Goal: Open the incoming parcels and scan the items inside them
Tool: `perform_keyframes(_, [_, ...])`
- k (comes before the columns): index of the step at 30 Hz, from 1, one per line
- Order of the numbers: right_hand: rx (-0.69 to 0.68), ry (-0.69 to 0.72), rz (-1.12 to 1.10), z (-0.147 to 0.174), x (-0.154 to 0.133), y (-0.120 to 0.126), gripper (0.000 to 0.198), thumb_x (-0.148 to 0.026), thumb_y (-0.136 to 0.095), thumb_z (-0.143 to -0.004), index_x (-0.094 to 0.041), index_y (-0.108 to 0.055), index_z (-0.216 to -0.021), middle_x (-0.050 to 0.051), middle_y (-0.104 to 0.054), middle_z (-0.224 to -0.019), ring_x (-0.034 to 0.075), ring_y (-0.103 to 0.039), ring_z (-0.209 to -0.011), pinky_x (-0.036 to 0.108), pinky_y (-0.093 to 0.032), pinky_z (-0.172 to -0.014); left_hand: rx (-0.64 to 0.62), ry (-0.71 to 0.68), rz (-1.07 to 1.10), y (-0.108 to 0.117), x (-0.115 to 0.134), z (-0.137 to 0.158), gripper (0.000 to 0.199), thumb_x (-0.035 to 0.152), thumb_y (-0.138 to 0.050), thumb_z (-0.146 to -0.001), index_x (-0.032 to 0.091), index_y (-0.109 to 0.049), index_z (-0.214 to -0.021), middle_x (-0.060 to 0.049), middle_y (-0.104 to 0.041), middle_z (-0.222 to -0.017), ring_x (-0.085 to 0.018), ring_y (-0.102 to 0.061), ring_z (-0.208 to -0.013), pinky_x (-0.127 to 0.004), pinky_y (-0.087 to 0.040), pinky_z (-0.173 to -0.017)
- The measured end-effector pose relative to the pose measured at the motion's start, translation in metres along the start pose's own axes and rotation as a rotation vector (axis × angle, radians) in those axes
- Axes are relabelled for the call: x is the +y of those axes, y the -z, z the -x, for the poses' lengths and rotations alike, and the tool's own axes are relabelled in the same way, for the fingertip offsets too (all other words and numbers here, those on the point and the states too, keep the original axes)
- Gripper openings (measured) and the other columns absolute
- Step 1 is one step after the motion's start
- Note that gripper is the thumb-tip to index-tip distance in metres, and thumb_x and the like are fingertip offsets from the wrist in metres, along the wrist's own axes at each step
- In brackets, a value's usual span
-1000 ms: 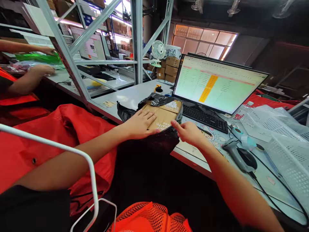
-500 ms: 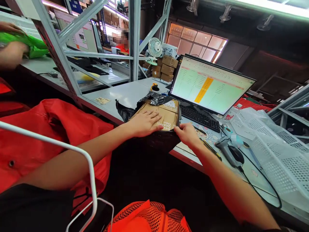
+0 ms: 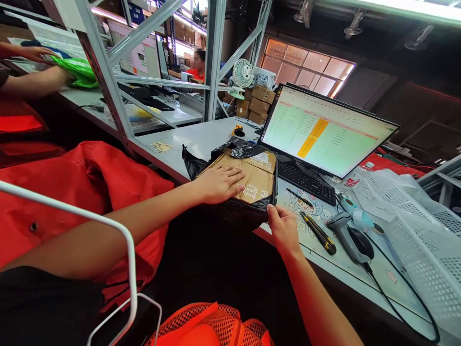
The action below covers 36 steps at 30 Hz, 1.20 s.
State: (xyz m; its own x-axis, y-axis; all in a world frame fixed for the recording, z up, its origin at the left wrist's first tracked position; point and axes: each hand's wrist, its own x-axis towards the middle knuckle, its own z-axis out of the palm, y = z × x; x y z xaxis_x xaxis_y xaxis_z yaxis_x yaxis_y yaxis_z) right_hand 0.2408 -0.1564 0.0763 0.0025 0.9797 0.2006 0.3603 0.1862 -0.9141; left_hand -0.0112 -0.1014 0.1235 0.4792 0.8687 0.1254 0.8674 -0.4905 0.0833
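Note:
A brown cardboard box [image 3: 260,179] with white print lies at the desk's front edge, inside a torn black plastic bag [image 3: 245,216]. My left hand [image 3: 221,183] rests flat on the box top, fingers spread. At the near right corner, my right hand [image 3: 283,225] pinches the edge of the black plastic between thumb and fingers. Crumpled bag film stands up around the far and left sides of the box. The bag's underside is lost in shadow.
Right of the box lie a yellow-and-black utility knife [image 3: 319,234], a pen [image 3: 299,197], a barcode scanner [image 3: 347,238] and white plastic baskets [image 3: 425,254]. Behind stand a keyboard [image 3: 306,180] and monitor [image 3: 324,129]. A co-worker's hands [image 3: 45,62] handle green plastic at far left.
My right hand has drawn the black plastic down and toward me at the box's near right corner. My left hand stays on the box. The camera view has shifted slightly.

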Motion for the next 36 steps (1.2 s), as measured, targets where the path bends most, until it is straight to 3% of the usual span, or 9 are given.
perform_keyframes(5, [-0.092, 0.114, 0.068, -0.014, 0.001, 0.017, 0.053, -0.069, -0.062, -0.092, -0.024, -0.047, -0.069, -0.001, -0.05, -0.066, 0.016, -0.048, -0.064, 0.03, -0.043, -0.063, 0.032, -0.015, -0.038, -0.001, -0.001, -0.003, 0.071, 0.06, -0.023, -0.112, 0.02, -0.04, -0.169, -0.008, -0.032, -0.175, -0.028, -0.028, -0.165, -0.049, -0.016, -0.134])
perform_keyframes(8, [-0.089, 0.452, 0.3, -0.033, -0.013, 0.035, 0.043, -0.06, -0.073, -0.09, -0.021, -0.068, -0.107, 0.013, -0.071, -0.117, 0.029, -0.065, -0.113, 0.044, -0.053, -0.098, 0.04, -0.025, -0.054, -0.001, -0.002, -0.004, 0.072, 0.061, -0.022, -0.112, 0.02, -0.039, -0.169, -0.007, -0.033, -0.175, -0.028, -0.029, -0.165, -0.048, -0.016, -0.134])
perform_keyframes(11, [-0.293, 0.721, 0.518, -0.055, -0.035, 0.044, 0.058, -0.046, -0.07, -0.096, -0.025, -0.059, -0.149, 0.015, -0.047, -0.164, 0.033, -0.037, -0.157, 0.056, -0.034, -0.125, 0.052, -0.036, -0.059, -0.001, -0.002, -0.005, 0.072, 0.06, -0.022, -0.112, 0.019, -0.04, -0.169, -0.007, -0.035, -0.174, -0.027, -0.029, -0.165, -0.048, -0.014, -0.135])
perform_keyframes(14, [-0.506, 0.773, 0.655, -0.077, -0.055, 0.043, 0.044, -0.036, -0.066, -0.101, -0.023, -0.065, -0.143, 0.014, -0.062, -0.149, 0.032, -0.05, -0.146, 0.055, -0.034, -0.124, 0.053, -0.035, -0.056, -0.002, -0.002, -0.004, 0.072, 0.06, -0.022, -0.112, 0.019, -0.042, -0.168, -0.007, -0.036, -0.174, -0.027, -0.028, -0.165, -0.049, -0.012, -0.136])
perform_keyframes(18, [-0.679, 0.745, 0.664, -0.102, -0.068, 0.036, 0.015, -0.028, -0.066, -0.102, -0.018, -0.077, -0.099, 0.007, -0.075, -0.098, 0.022, -0.067, -0.097, 0.039, -0.046, -0.1, 0.05, -0.035, -0.037, 0.0, -0.007, -0.003, 0.07, 0.059, -0.022, -0.113, 0.021, -0.044, -0.167, -0.006, -0.037, -0.174, -0.027, -0.029, -0.165, -0.047, -0.013, -0.136])
perform_keyframes(22, [-0.629, 0.703, 0.541, -0.118, -0.07, 0.023, 0.018, -0.031, -0.072, -0.099, -0.018, -0.076, -0.089, 0.004, -0.074, -0.086, 0.018, -0.064, -0.084, 0.031, -0.046, -0.084, 0.029, -0.081, 0.136, 0.015, -0.008, -0.005, 0.069, 0.056, -0.017, -0.113, 0.021, -0.061, -0.153, -0.007, -0.053, -0.165, -0.027, -0.04, -0.159, -0.046, -0.025, -0.133])
perform_keyframes(27, [-0.367, 0.796, 0.471, -0.12, -0.065, 0.023, 0.017, -0.033, -0.078, -0.095, -0.018, -0.077, -0.102, 0.01, -0.076, -0.111, 0.025, -0.067, -0.11, 0.038, -0.05, -0.101, 0.142, -0.025, 0.327, 0.024, 0.028, -0.008, 0.051, 0.057, -0.041, -0.105, 0.019, -0.075, -0.11, -0.011, -0.078, -0.11, -0.03, -0.07, -0.108, -0.039, -0.052, -0.097])
perform_keyframes(30, [-0.116, 0.684, 0.49, -0.108, -0.035, 0.067, 0.035, -0.04, -0.073, -0.099, -0.019, -0.072, -0.126, 0.014, -0.07, -0.136, 0.028, -0.063, -0.129, 0.043, -0.047, -0.113, 0.233, 0.194, 0.432, 0.016, 0.043, -0.004, 0.04, 0.05, -0.043, -0.101, 0.021, -0.07, -0.1, -0.008, -0.076, -0.094, -0.027, -0.068, -0.086, -0.036, -0.048, -0.076])
perform_keyframes(36, [0.021, -0.107, 1.032, -0.041, 0.071, 0.165, 0.052, -0.037, -0.059, -0.105, -0.01, -0.059, -0.15, 0.023, -0.066, -0.143, 0.036, -0.064, -0.13, 0.047, -0.05, -0.11, 0.282, 0.343, 0.408, 0.013, 0.011, -0.005, 0.035, 0.046, -0.049, -0.092, 0.021, -0.071, -0.099, -0.005, -0.07, -0.079, -0.026, -0.064, -0.077, -0.034, -0.044, -0.07])
